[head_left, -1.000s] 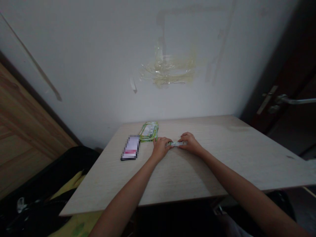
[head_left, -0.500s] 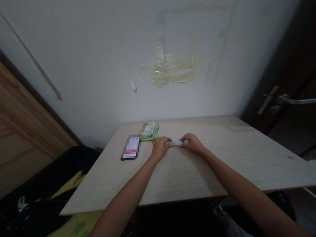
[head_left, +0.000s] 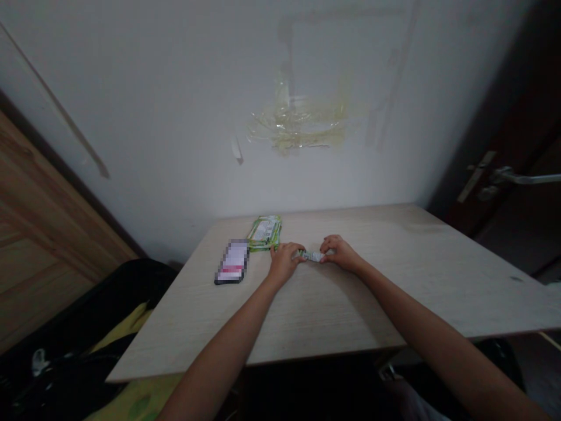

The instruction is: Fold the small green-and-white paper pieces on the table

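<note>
Between my hands, on the table top, lies a small folded green-and-white packet, too small to read. My left hand is closed, thumb and fingers gripping its left end. At the right end, my right hand pinches the edge, with the thumb low and the curled fingers above. A stack of flat green-and-white packets sits just behind and left of my left hand. Further left a phone lies face up, its screen pixelated.
The pale wooden table stands against a white wall with peeling clear tape. A dark door with a metal handle is on the right. Dark and yellow cloth hangs beside the table's left edge.
The right end of the small packet has tilted slightly down toward me. My right hand's fingers have shifted and lifted a little; my left hand stays in place.
</note>
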Motion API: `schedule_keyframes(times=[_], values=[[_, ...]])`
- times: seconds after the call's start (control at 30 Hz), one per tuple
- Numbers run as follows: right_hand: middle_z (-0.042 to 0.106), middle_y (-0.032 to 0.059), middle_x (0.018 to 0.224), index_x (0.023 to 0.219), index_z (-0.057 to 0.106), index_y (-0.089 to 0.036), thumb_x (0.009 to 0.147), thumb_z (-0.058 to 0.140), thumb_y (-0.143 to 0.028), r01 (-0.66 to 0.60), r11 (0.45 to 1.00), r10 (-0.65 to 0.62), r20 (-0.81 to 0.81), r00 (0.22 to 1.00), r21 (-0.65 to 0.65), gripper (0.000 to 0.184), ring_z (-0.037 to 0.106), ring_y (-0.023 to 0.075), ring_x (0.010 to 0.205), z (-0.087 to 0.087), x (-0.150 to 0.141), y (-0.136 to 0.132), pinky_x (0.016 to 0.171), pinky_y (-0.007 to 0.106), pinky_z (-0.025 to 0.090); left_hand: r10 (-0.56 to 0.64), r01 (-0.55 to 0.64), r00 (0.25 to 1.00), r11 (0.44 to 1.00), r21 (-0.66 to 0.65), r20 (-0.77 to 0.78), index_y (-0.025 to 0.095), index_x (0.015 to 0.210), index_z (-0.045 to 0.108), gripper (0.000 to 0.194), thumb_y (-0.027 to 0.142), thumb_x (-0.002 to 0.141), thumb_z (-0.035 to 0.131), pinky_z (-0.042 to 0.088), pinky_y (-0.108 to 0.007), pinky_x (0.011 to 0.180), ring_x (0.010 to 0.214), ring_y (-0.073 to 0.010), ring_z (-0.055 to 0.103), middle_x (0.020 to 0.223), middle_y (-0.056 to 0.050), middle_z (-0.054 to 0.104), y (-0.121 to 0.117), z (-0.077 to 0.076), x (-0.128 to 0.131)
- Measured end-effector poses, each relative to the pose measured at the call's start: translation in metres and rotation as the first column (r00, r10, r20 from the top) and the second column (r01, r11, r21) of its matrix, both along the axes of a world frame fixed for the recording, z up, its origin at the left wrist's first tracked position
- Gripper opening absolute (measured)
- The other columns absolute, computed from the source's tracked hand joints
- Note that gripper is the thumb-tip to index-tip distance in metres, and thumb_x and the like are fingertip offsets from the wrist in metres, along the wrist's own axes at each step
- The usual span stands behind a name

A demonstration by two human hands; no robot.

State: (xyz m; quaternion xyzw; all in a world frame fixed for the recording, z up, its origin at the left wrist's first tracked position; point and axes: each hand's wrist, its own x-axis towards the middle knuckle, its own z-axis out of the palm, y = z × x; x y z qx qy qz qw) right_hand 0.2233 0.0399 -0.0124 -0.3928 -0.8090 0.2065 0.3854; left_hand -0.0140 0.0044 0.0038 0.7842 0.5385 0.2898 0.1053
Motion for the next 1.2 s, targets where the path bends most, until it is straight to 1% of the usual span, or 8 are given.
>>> schedule_keyframes(times=[0.27,0.37,0.47,0.63,0.8,0.93,1.07,1.2], values=[[0.075,0.0054,0.093,0.075,0.076,-0.024,0.061,0.086,-0.022,0.021,0.997,-0.025,0.061,0.998,0.080,0.017,0.060,0.0277,0.108,-0.016,-0.001,0.005,0.099,0.042,0.044,-0.013,0.013,1.000,1.000,0.027,0.002,0.030,0.101,0.071,0.017,0.027,0.086,0.064,0.021,-0.046,0.108,0.117,-0.0241,0.055,0.114,0.000,0.072,-0.002,0.002,0.001],[0.075,0.0053,0.093,0.078,0.078,-0.024,0.067,0.083,-0.024,0.017,0.997,-0.022,0.072,0.997,0.072,0.012,0.062,0.0256,0.104,-0.015,0.000,0.006,0.097,0.041,0.046,0.006,-0.006,1.000,1.000,0.029,-0.008,0.029,0.098,0.072,0.015,0.026,0.084,0.067,0.020,-0.047,0.108,0.116,-0.0243,0.055,0.111,0.000,0.072,0.000,0.000,0.001],[0.074,0.0048,0.091,0.074,0.077,-0.025,0.071,0.081,-0.027,0.009,0.996,-0.017,0.088,0.996,0.088,0.005,0.063,0.0241,0.100,-0.011,0.001,0.005,0.097,0.040,0.045,-0.010,0.010,1.000,0.999,0.045,-0.003,0.030,0.097,0.073,0.014,0.027,0.083,0.069,0.019,-0.048,0.109,0.116,-0.0243,0.054,0.110,0.000,0.072,0.002,-0.002,0.000],[0.072,0.0060,0.091,0.070,0.076,-0.025,0.072,0.080,-0.028,0.087,0.984,-0.108,0.129,0.986,0.158,0.006,0.059,0.0246,0.100,-0.008,-0.001,0.001,0.095,0.040,0.044,-0.024,0.024,1.000,0.999,0.024,-0.001,0.028,0.087,0.074,0.006,0.028,0.081,0.072,0.019,-0.049,0.110,0.115,-0.0243,0.054,0.108,-0.001,0.073,0.005,-0.003,0.000],[0.068,0.0081,0.093,0.069,0.076,-0.023,0.072,0.079,-0.024,0.143,0.975,-0.169,0.153,0.974,0.169,0.004,0.055,0.0277,0.105,-0.010,-0.005,0.000,0.096,0.042,0.044,-0.011,0.010,1.000,0.999,0.044,0.026,0.027,0.080,0.075,0.004,0.024,0.081,0.072,0.020,-0.049,0.110,0.118,-0.0235,0.053,0.115,0.000,0.072,0.005,-0.002,0.003],[0.066,0.0091,0.096,0.071,0.077,-0.023,0.076,0.075,-0.024,0.137,0.977,-0.164,0.175,0.971,0.161,0.005,0.052,0.0283,0.108,-0.012,-0.006,0.000,0.098,0.044,0.042,-0.004,0.003,0.999,0.999,0.037,0.033,0.027,0.078,0.075,0.008,0.025,0.083,0.070,0.020,-0.051,0.111,0.120,-0.0239,0.052,0.119,0.001,0.071,0.004,0.000,0.003],[0.066,0.0094,0.095,0.072,0.077,-0.023,0.077,0.074,-0.027,0.127,0.974,-0.161,0.181,0.970,0.188,0.007,0.050,0.0288,0.108,-0.014,-0.006,0.000,0.099,0.047,0.040,-0.001,0.000,0.999,0.999,0.043,0.035,0.027,0.075,0.076,0.010,0.023,0.082,0.070,0.021,-0.051,0.111,0.119,-0.0244,0.052,0.118,0.001,0.071,0.004,0.001,0.004],[0.066,0.0083,0.094,0.074,0.078,-0.024,0.079,0.074,-0.026,0.131,0.968,-0.174,0.200,0.964,0.214,0.007,0.050,0.0279,0.106,-0.015,-0.006,0.001,0.097,0.045,0.040,0.012,-0.013,0.999,0.999,0.044,0.037,0.028,0.077,0.077,0.010,0.024,0.082,0.070,0.024,-0.050,0.110,0.118,-0.0245,0.054,0.115,0.000,0.072,0.005,-0.001,0.004]])
